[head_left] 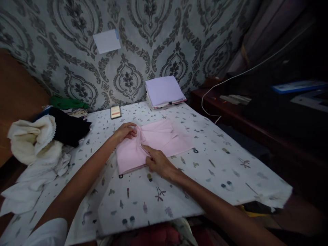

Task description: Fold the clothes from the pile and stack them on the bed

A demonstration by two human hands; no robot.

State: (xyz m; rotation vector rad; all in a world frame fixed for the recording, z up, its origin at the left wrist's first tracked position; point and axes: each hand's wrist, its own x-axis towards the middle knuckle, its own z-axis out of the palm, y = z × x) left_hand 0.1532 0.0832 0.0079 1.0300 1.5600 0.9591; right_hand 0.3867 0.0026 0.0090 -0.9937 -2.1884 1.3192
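Observation:
A pale pink cloth point(130, 153), partly folded, lies on the patterned white table cover point(164, 191). A raised fold runs across its middle, and its right part spreads out in a flat, thinner-looking layer. At the far edge, the curled fingers of my left hand point(127, 131) grip the cloth beside the top of that fold. My right hand point(161, 163) is at the near edge, its index finger stretched along the fold while the thumb and other fingers close on the cloth's edge. The undersides of both hands' fingers are hidden.
A folded lavender stack point(166, 90) stands at the back against the wall. Near it lies a phone point(115, 111). White cloth point(33, 160) and black cloth point(68, 126) are heaped at the left. A white cable point(230, 78) hangs over the dark furniture at the right.

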